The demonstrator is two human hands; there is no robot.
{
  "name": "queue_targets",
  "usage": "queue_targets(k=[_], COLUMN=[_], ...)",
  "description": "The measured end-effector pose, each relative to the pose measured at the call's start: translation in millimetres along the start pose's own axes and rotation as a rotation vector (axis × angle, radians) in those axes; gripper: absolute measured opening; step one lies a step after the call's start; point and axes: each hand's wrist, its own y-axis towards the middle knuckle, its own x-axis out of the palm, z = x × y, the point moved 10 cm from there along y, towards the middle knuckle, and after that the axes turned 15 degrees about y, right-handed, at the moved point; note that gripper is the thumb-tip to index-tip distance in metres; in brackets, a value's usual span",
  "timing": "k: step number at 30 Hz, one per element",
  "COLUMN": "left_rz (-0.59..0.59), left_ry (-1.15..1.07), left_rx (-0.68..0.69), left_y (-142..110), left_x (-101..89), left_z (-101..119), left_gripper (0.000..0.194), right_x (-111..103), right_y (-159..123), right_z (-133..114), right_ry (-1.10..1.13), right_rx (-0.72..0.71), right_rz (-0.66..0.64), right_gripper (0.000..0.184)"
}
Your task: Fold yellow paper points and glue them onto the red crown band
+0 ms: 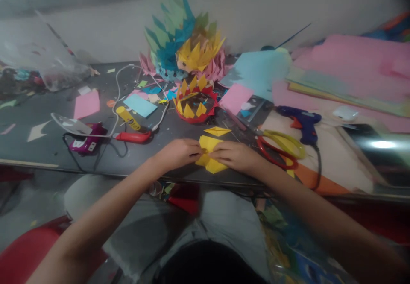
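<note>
A piece of yellow paper [214, 164], partly folded, lies at the front edge of the dark table between my hands. My left hand [182, 152] grips its left side with the fingers pressed together. From the right, my right hand [236, 156] pinches the paper near its middle; the fingertips of both hands almost meet. Just beyond sits a folded yellow paper diamond [218, 131]. Behind that stands a red paper ring [192, 119] set with yellow points.
Scissors [282, 149] and a blue glue gun [301, 121] lie right, near a phone [378, 147]. A glue stick [128, 118], a red-handled tool [133, 136] and a purple power adapter [88, 141] are left. Spiky paper crafts [188, 45] stand behind; coloured sheets [352, 68] are stacked right.
</note>
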Motion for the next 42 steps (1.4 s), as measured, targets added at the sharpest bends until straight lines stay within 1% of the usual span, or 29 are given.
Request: queue_targets(k=[4, 6, 8, 9, 11, 14, 16, 18, 21, 24, 27, 31, 37, 42], left_rz=[-0.038, -0.064, -0.080, -0.076, -0.057, -0.031, -0.017, -0.006, 0.008, 0.034, 0.052, 0.061, 0.089, 0.101], left_ry=[0.149, 0.222, 0.248, 0.235, 0.168, 0.054, 0.012, 0.002, 0.014, 0.014, -0.020, -0.039, -0.015, -0.049], left_rx=[0.103, 0.156, 0.176, 0.159, 0.073, -0.083, -0.156, -0.197, -0.212, -0.214, -0.212, -0.206, -0.168, -0.184], left_y=[0.1, -0.6, -0.5, 0.3, 2.8, 5.5, 6.1, 6.2, 5.5, 4.1, 2.8, 1.1, -0.5, -0.7], left_x=[-0.5, 1.0, 1.7, 1.1, -0.6, 1.1, 3.7, 6.1, 8.1, 7.7, 7.2, 6.5, 2.4, -0.2], left_z=[9.3, 13.8, 15.7, 14.4, 7.9, -3.6, -8.0, -9.9, -10.0, -10.7, -11.8, -12.6, -8.0, -9.6], left_gripper=[0.017, 0.017, 0.017, 0.017, 0.013, 0.010, 0.010, 0.010, 0.013, 0.014, 0.014, 0.012, 0.011, 0.010], right_x=[3.4, 4.0, 5.1, 5.0, 2.0, -5.0, -5.9, -5.7, -5.2, -2.8, 0.7, 1.4, -0.9, 0.3], right_y=[1.8, 2.3, 2.2, 2.2, 2.5, 3.3, 3.9, 5.0, 6.7, 7.8, 8.3, 8.6, 8.2, 7.7], right_z=[-6.6, -7.6, -6.7, -5.8, -2.2, 10.6, 19.1, 25.1, 30.6, 31.7, 29.9, 27.8, 26.2, 19.2], right_ry=[-0.068, -0.102, -0.104, -0.089, -0.022, 0.108, 0.151, 0.154, 0.137, 0.120, 0.130, 0.123, 0.112, 0.117], right_rx=[-0.076, -0.100, -0.107, -0.105, -0.077, 0.042, 0.124, 0.186, 0.246, 0.259, 0.233, 0.200, 0.194, 0.129], right_rz=[-0.097, -0.120, -0.131, -0.124, -0.076, 0.028, 0.057, 0.067, 0.072, 0.054, 0.016, -0.010, 0.014, -0.012], right_gripper=[0.040, 0.039, 0.037, 0.036, 0.033, 0.025, 0.019, 0.015, 0.013, 0.015, 0.019, 0.019, 0.019, 0.021])
